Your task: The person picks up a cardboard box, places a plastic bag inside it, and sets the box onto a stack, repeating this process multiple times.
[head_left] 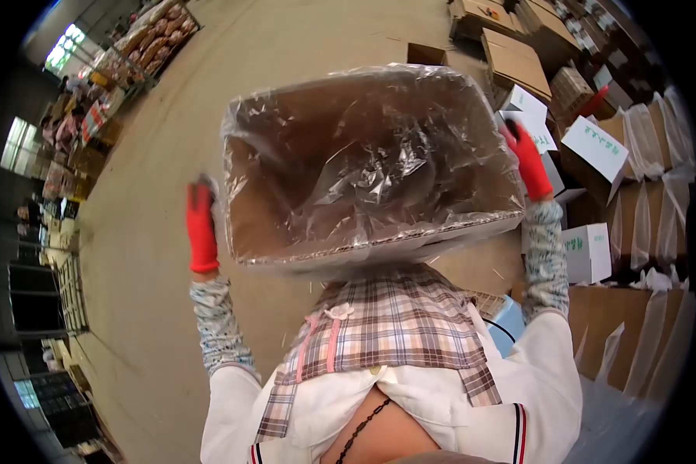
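An open cardboard box (259,224), lined with a clear plastic bag (379,174), is held up in front of my apron, its opening facing me. My left hand (201,224), in a red glove with dark fingers, is closed against the box's left side; its fingertips are blurred. On the other side, my right hand (528,166), also in a red glove, grips the right side by the liner's edge. The liner folds over the rim and hangs loose outside. Contents other than crumpled film cannot be made out.
White printed cartons (588,254) and large brown boxes with plastic hanging over them (642,224) stand close on my right. Flattened cardboard (516,62) lies farther back. A blue container (503,321) is beside my waist. Racks with filled bags (158,39) and people are at far left.
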The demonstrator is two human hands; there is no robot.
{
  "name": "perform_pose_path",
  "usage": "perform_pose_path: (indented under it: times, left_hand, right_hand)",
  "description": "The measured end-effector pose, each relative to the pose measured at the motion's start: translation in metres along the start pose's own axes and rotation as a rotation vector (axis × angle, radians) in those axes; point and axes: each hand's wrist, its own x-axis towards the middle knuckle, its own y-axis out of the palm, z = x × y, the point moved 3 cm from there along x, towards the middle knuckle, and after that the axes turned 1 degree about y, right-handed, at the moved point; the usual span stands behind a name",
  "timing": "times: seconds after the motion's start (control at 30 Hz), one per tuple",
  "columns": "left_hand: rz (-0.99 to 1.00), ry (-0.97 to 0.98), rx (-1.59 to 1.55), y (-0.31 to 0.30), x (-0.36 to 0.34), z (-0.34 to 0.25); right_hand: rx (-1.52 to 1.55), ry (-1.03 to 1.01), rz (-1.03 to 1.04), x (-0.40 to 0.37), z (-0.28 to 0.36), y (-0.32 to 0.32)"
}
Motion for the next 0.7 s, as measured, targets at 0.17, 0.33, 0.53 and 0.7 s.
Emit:
perform_pose_path:
  times: [0.17,0.33,0.53,0.7]
  left_hand:
    - [0.438,-0.046,0.586,0.065,0.0,0.104]
    - [0.725,-0.491,0.552,0.026,-0.156,0.197]
    - [0.87,-0.985,0.45,0.023,-0.296,0.224]
    - [0.835,-1.186,0.255,0.162,-0.357,0.2]
  right_hand:
    - [0.088,-0.053,-0.268,0.018,0.036,0.049]
    - [0.891,0.311,-0.272,-0.088,-0.052,0.102]
    - [1.617,1.444,0.222,-0.325,-0.14,0.254]
    - [1.123,1.282,0.498,-0.327,-0.208,0.251]
